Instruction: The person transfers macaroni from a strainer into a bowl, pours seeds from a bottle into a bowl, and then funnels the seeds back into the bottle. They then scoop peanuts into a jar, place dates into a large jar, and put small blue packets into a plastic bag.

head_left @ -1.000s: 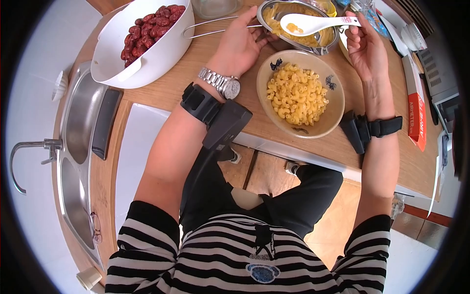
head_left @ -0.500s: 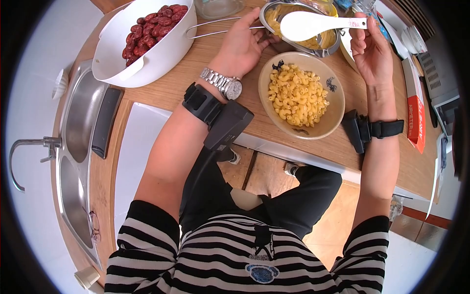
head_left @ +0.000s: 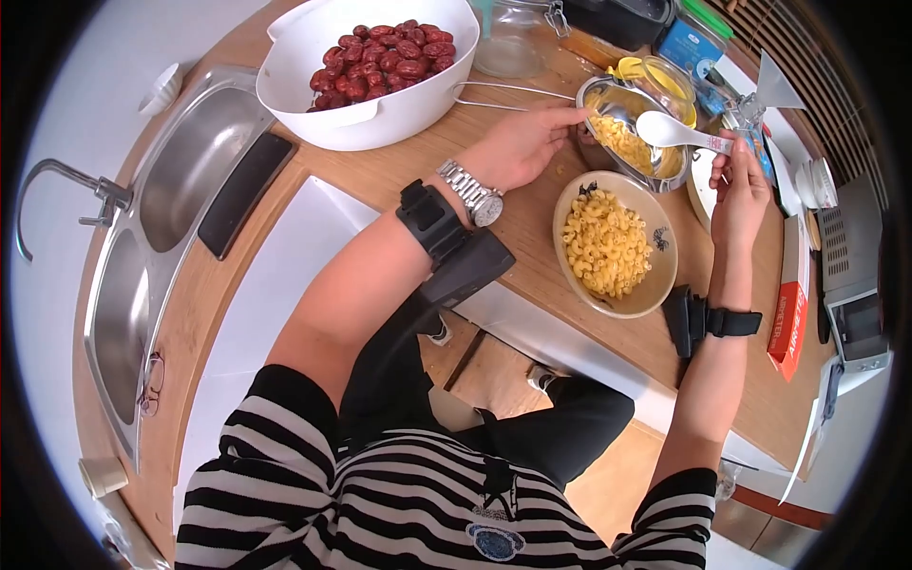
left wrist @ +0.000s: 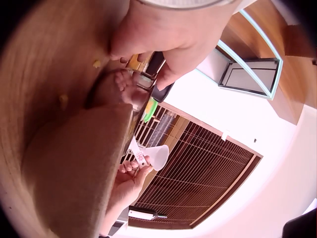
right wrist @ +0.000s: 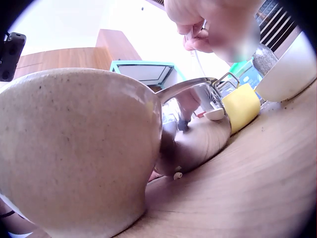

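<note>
Under both grips is the wooden worktop (head_left: 532,242). To the left of the left grip (head_left: 522,152) stands the white tub (head_left: 328,133) with red dates (head_left: 385,62). The patterned bowl (head_left: 663,271) of macaroni (head_left: 608,247) is between the grips, nearer to the person. The left grip holds the metal bowl (head_left: 673,173) by its rim. The right grip (head_left: 743,190) pinches the handle of the white spoon (head_left: 670,130), whose head is above the metal bowl, left of this grip.

"AIRMETER" on red box (head_left: 791,328) near right edge of table (head_left: 537,239). Spoon handle (head_left: 711,142): red characters, too small to read.
</note>
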